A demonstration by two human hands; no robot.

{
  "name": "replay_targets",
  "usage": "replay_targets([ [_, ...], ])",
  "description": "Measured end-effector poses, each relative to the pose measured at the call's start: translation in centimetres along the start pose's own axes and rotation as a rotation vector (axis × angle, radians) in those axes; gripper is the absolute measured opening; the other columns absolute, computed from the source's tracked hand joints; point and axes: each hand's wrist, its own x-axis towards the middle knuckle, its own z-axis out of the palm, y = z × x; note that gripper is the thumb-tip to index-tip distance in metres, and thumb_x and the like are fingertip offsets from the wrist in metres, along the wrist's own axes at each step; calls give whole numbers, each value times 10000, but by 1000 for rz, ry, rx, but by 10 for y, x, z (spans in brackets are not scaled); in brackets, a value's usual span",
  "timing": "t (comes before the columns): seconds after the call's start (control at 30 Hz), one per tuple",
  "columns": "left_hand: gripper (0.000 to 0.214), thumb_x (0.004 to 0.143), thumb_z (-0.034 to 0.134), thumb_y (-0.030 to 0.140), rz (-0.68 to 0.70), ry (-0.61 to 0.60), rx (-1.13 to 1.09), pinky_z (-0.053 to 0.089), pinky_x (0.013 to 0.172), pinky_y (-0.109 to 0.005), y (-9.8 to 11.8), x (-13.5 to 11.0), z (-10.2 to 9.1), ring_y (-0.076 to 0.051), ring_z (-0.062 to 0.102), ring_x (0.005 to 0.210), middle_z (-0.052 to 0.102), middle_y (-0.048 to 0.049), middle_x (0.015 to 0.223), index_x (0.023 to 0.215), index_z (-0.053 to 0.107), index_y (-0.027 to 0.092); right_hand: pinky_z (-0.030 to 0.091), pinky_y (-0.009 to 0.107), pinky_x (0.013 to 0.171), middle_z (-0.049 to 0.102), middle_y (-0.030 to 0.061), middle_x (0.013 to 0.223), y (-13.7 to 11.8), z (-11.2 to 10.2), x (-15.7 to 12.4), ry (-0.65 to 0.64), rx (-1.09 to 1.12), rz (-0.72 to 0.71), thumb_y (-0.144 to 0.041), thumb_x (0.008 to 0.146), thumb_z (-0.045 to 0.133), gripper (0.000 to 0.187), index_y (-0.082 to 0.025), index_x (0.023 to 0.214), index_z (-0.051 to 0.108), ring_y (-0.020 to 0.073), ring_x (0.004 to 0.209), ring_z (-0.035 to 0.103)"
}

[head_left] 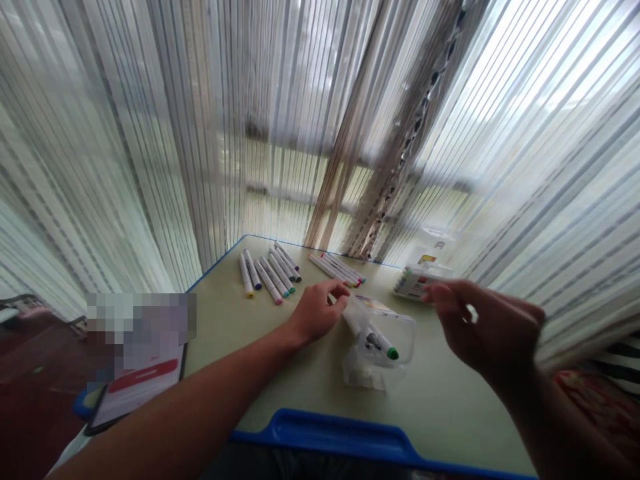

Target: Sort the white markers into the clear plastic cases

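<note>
A clear plastic marker case (407,343) lies open on its side on the table. Inside it rests a white marker (383,341) with a green end. My left hand (320,312) curls its fingers at the case's left end and appears to hold it there. To the right, my right hand (487,327) is raised above the table, thumb and fingers drawn together in a pinch. Whatever may be between those fingertips is hidden. Several white markers (270,280) with coloured ends lie left of my left hand, and another group of markers (337,270) lies just beyond it.
A second clear case (413,283) with markers stands at the back right, partly behind my right hand. Along the table's near edge runs a blue tray (340,430). A tablet-like device (143,390) leans at the left. Striped string curtains (280,167) hang behind the table.
</note>
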Motion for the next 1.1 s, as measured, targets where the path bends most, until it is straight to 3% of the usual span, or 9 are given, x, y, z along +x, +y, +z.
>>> replay_targets([
  [0.07, 154, 797, 569, 221, -10, 13, 56, 460, 643, -254, -2, 1, -2, -141, 612, 650, 723, -30, 830, 845, 704, 163, 418, 241, 477, 660, 7, 529, 21, 34, 7, -101, 44, 197, -290, 877, 555, 264, -188, 664, 673, 134, 440, 596],
  [0.13, 162, 802, 554, 201, -22, 30, 119, 459, 638, -260, -4, 2, -4, -139, 605, 627, 722, -34, 819, 848, 702, 156, 425, 230, 499, 675, 10, 554, 39, 72, 6, -284, 171, 317, -287, 872, 542, 273, -172, 665, 677, 134, 465, 613],
  [0.17, 168, 807, 544, 193, -26, 39, 150, 460, 639, -262, -5, 3, -5, -140, 606, 625, 723, -37, 818, 854, 700, 153, 428, 229, 506, 686, 21, 574, 46, 90, 2, -341, 209, 348, -274, 868, 536, 268, -163, 672, 680, 140, 486, 625],
  [0.23, 181, 818, 525, 176, -27, 51, 209, 466, 649, -264, -8, 6, -5, -143, 615, 640, 724, -41, 827, 869, 698, 151, 436, 230, 518, 701, 41, 611, 52, 118, -11, -339, 225, 366, -239, 850, 539, 226, -149, 704, 686, 148, 510, 636],
  [0.33, 197, 821, 515, 147, -21, 49, 286, 476, 679, -271, -14, 9, -3, -144, 621, 656, 725, -40, 855, 898, 696, 158, 440, 228, 528, 709, 32, 650, 52, 139, -32, -366, 267, 340, -218, 822, 572, 147, -159, 789, 702, 138, 502, 621],
  [0.57, 229, 823, 547, 159, -11, -2, 438, 501, 751, -290, -22, 14, -1, -137, 614, 683, 689, -49, 1005, 1012, 675, 173, 449, 247, 626, 736, 68, 848, 65, 148, -52, -494, 354, 261, -183, 859, 529, 207, -165, 962, 708, 157, 629, 644],
  [0.73, 292, 839, 539, 165, 3, -6, 590, 523, 803, -343, -23, 21, -1, -154, 623, 688, 665, -99, 1055, 1109, 647, 135, 434, 266, 681, 735, 91, 900, 73, 150, -54, -489, 364, 284, -152, 871, 495, 255, -155, 1036, 690, 194, 741, 661],
  [0.93, 361, 860, 508, 146, 81, -55, 750, 464, 989, -389, -30, 38, 4, -236, 617, 1066, 645, -129, 1142, 1208, 603, 129, 417, 266, 679, 735, 87, 903, 69, 142, -52, -490, 357, 296, -180, 877, 491, 257, -162, 1066, 665, 196, 736, 656],
  [1.1, 384, 856, 490, 98, 150, -129, 872, 421, 1054, -347, -35, 61, 8, -216, 558, 1193, 606, -119, 1246, 1223, 594, 138, 418, 267, 676, 736, 89, 923, 68, 140, -52, -478, 343, 306, -192, 880, 483, 279, -163, 1110, 638, 194, 728, 659],
])
